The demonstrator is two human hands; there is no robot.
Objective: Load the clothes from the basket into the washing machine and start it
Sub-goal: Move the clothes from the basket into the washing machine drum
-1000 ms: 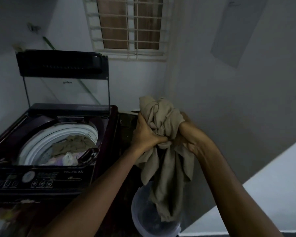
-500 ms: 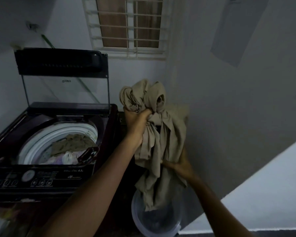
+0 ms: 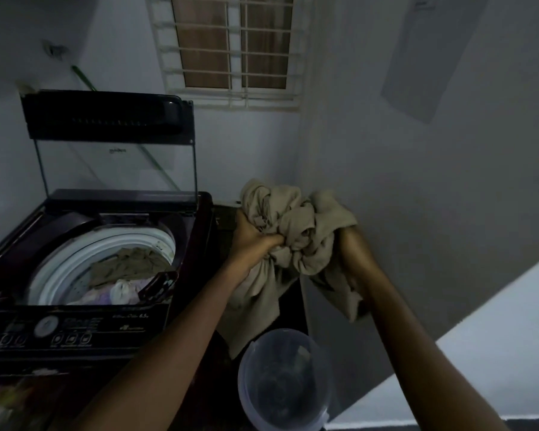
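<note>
A bunched beige garment hangs in the air to the right of the washing machine, above the round translucent basket on the floor. My left hand grips its left side and my right hand grips its right side. Loose ends of the cloth dangle toward the basket. The top-loading machine stands at the left with its glass lid raised. Inside its white drum rim lie a beige cloth and pale clothes. The basket holds some dark contents that I cannot make out.
The control panel with a dial and buttons runs along the machine's front edge. A barred window is in the wall behind. A grey wall stands close on the right, and a narrow dark gap separates machine and wall.
My right hand has come up from the garment's lower part to grip it beside my left hand. The cloth is gathered higher, and its tail has lifted out of the basket.
</note>
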